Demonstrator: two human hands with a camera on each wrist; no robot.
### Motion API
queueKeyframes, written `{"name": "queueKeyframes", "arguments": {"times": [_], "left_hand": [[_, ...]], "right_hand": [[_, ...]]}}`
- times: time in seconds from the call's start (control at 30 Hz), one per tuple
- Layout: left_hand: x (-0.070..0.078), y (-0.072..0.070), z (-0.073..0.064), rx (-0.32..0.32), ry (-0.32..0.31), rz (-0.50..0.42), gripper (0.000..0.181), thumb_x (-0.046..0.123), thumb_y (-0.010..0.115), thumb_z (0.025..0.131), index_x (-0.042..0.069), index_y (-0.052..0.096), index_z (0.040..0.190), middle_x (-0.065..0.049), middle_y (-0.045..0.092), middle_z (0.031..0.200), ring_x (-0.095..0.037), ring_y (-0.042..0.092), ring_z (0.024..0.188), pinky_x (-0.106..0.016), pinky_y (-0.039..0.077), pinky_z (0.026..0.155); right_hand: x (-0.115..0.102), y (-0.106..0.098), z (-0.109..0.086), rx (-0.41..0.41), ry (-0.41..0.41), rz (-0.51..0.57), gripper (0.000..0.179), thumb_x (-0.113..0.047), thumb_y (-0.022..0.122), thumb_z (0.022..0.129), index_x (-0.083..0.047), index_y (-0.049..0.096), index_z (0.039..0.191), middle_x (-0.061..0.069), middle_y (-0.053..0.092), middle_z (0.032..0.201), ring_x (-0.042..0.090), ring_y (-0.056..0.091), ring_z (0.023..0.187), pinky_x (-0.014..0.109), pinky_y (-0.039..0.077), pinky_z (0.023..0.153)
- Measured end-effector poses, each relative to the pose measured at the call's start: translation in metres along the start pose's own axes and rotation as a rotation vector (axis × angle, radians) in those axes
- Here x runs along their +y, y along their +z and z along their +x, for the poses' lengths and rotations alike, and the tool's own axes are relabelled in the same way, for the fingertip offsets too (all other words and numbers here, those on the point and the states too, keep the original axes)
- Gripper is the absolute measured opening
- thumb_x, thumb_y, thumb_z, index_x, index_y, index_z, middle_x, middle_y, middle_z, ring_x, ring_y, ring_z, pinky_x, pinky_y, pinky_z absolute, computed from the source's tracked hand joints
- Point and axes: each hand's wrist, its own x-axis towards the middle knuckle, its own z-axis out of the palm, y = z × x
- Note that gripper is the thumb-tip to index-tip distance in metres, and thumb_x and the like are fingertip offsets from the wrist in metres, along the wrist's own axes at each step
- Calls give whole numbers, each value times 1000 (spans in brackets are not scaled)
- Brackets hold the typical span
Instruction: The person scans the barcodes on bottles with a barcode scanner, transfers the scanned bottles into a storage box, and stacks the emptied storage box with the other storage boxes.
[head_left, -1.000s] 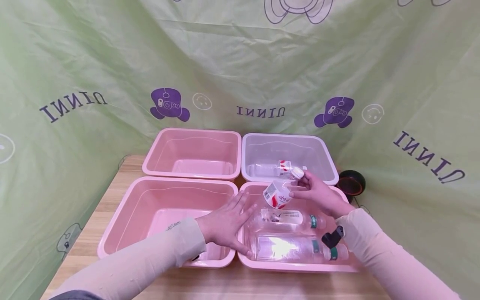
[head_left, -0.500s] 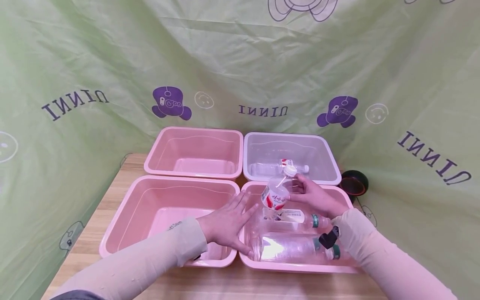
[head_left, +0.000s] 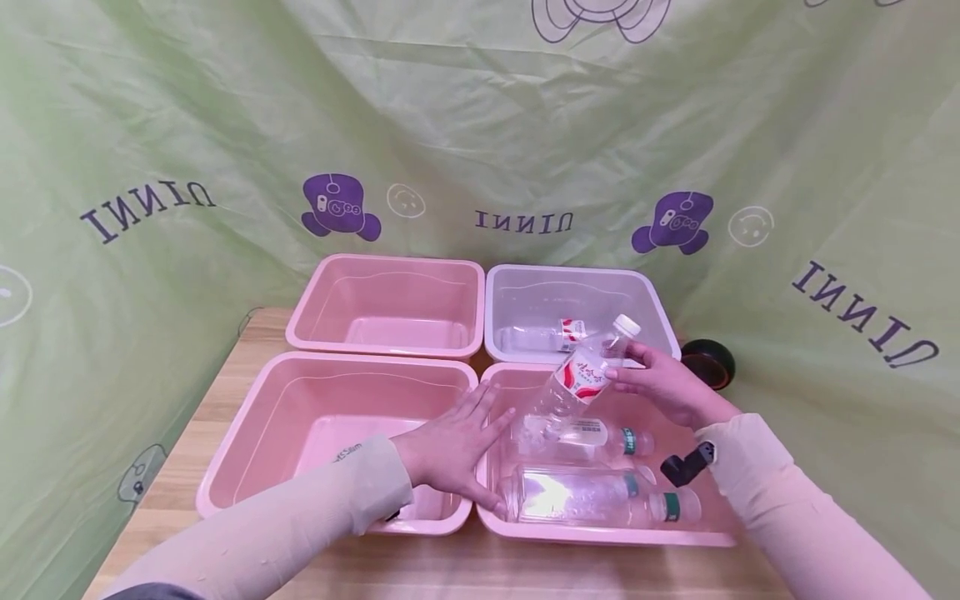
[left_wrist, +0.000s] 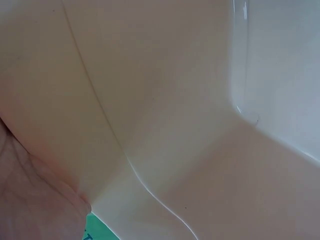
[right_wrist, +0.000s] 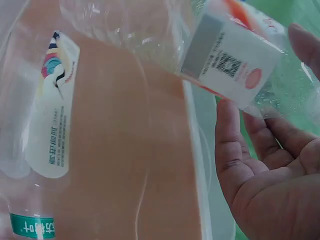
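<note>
My right hand [head_left: 667, 387] holds a clear plastic bottle [head_left: 583, 377] near its neck, between thumb and fingers. The bottle leans, its white cap up toward the back right and its base over the front right pink basin [head_left: 600, 535]. Its red-and-white label [right_wrist: 235, 55] fills the upper part of the right wrist view. Below it in that basin lie a clear bottle with a white label [right_wrist: 52, 125] and another clear bottle [head_left: 577, 497] with a green neck band. My left hand [head_left: 453, 442] rests with spread fingers across the adjoining rims of the two front basins.
At the front left stands another pink basin [head_left: 225, 450], with a third pink basin [head_left: 296, 321] behind it. A pale lilac basin [head_left: 491, 312] at the back right contains a red-labelled bottle [head_left: 572, 332]. A dark round object [head_left: 708, 364] stands beside it.
My right hand has shifted right with the bottle, which now leans with its cap farther right and more of its length in sight. The left hand has stayed in place.
</note>
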Motion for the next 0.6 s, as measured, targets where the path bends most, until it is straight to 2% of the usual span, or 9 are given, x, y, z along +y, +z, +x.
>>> {"name": "queueKeyframes", "arguments": {"times": [0.13,0.23,0.4,0.5,0.6], "left_hand": [[-1,0,0,7,-3,-8,129,86,65,74,6,21,165,-29,-7,168,-38,-12,156,-45,1,126],[-1,0,-2,3,-8,-16,129,86,65,74,6,21,165,-29,-8,168,-38,-13,155,-46,0,126],[-2,-3,-2,-9,-15,-8,127,85,64,76,7,19,165,-27,-10,168,-38,-13,156,-46,2,126],[-2,-3,-2,-13,-18,-9,127,86,64,76,8,19,166,-26,-10,169,-37,-13,156,-46,2,126],[-2,-1,-2,-15,-21,-14,128,86,64,75,9,18,166,-26,-11,169,-36,-14,156,-45,1,126]], "right_hand": [[-5,-9,-5,20,-1,62,57,-2,63,100,13,29,143,3,57,117,9,66,97,27,58,88],[-10,-16,-9,69,-25,98,47,-1,62,101,8,34,138,2,57,113,9,65,94,26,58,84],[-20,-33,-16,164,-134,216,21,-1,60,103,-5,47,119,-3,59,100,7,61,86,20,54,77],[-23,-43,-19,197,-198,324,19,0,60,103,-10,50,116,-4,63,99,7,62,87,20,53,76],[-25,-52,-22,245,-231,375,20,-1,61,102,-13,53,116,-4,65,101,6,63,91,20,52,77]]}}
